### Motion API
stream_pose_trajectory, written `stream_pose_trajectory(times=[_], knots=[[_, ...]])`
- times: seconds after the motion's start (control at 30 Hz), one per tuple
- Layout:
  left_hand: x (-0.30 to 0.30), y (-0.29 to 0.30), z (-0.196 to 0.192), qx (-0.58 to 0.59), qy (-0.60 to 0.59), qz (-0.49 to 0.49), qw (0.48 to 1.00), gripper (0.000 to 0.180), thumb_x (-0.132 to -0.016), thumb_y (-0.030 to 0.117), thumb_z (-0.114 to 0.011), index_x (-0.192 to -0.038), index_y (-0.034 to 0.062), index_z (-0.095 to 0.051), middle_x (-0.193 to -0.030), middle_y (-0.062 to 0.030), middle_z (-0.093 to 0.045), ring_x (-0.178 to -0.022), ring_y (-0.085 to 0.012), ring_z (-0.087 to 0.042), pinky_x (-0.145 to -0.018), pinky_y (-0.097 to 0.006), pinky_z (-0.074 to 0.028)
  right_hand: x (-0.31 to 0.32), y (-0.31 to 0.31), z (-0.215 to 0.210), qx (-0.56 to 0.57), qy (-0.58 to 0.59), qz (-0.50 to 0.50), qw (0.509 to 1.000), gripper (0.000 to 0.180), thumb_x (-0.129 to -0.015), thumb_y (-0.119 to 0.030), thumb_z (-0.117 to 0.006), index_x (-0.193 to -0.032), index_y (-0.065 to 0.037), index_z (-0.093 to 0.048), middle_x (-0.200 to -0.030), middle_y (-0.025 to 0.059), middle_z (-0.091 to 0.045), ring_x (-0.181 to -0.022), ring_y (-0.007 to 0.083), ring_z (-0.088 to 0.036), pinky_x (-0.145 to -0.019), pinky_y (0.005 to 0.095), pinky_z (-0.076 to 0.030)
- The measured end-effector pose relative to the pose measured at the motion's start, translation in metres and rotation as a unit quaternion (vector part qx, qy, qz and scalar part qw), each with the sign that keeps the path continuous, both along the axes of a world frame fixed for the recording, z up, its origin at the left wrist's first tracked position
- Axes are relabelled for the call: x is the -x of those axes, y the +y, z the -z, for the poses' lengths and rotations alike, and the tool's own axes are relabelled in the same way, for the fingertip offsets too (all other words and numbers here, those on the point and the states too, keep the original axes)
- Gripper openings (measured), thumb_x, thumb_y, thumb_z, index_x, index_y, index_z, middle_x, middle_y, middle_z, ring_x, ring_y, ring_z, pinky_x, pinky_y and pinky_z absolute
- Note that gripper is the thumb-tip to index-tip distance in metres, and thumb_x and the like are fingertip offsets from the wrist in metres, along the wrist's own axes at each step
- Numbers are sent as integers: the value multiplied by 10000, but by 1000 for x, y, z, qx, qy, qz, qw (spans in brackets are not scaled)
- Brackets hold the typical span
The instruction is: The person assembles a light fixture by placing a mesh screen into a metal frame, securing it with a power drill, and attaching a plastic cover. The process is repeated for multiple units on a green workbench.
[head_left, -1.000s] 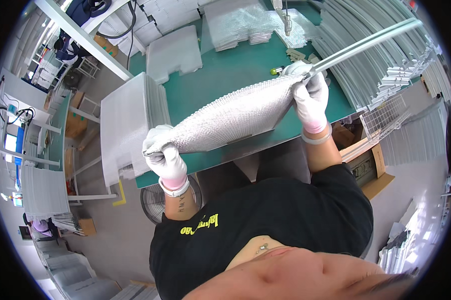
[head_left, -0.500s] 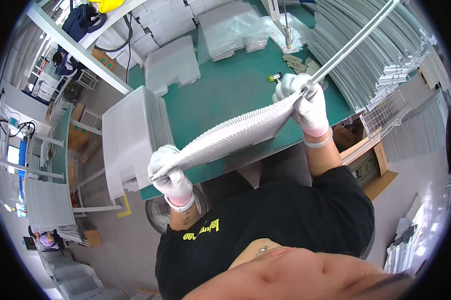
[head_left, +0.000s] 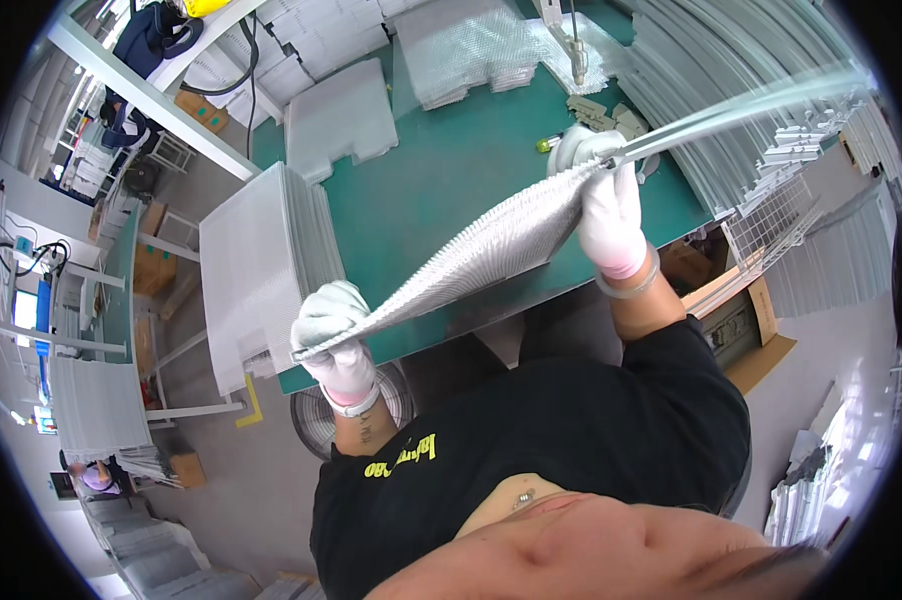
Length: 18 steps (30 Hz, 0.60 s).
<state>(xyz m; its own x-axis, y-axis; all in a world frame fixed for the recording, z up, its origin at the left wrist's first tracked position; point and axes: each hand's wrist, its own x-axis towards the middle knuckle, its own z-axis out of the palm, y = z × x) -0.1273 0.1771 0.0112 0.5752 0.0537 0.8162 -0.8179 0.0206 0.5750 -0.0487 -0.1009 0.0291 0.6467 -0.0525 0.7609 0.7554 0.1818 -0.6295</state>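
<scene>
Green worktop [head_left: 441,185]: silvery sheet [head_left: 496,245] over near edge, left hand [head_left: 333,325] and right hand [head_left: 609,215] with fingers closed on its opposite ends. Since prior frame, pale strip [head_left: 701,127] beyond right hand swung lower, blurred.

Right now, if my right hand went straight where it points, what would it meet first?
Likely the beige pieces beyond your right hand on the green table, though depth is unclear.
</scene>
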Motion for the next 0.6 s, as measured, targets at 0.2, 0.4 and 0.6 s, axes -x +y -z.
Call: stream_pose_trajectory(times=[0.2, 0.4, 0.6], knots=[[-3, 1, 1, 14, 3, -17, 1000, 345, -957, 395, -605, -883, 81, -482, -792, -34, -507, -707, -180, -489, -663, -334, -418, 8, -8, -9, -34, 78, -240, 967, 495, -926, -571, -575, -808, -113, -432, -651, 17, -399, -588, 137, -337, -547, 305, -281], [-7, 5, 0, 16, 13, -4, 1000, 358, -956, 406, -607, -882, 81, -477, -794, -32, -499, -709, -179, -479, -666, -340, -412, 9, -10, -10, 4, 25, -240, 971, 505, -923, -585, -561, -853, -94, -472, -700, 46, -462, -608, 152, -395, -564, 308, -337], [-6, 0, -1, -13, 12, 16, 1000, 358, -962, 403, -598, -875, 74, -485, -797, -43, -514, -690, -182, -489, -628, -335, -407, 6, 8, 2, 101, -39, 246, 963, 113, -1017, -153, -442, -1040, -43, -457, -913, 134, -526, -810, 189, -481, -767, 315, -420]])
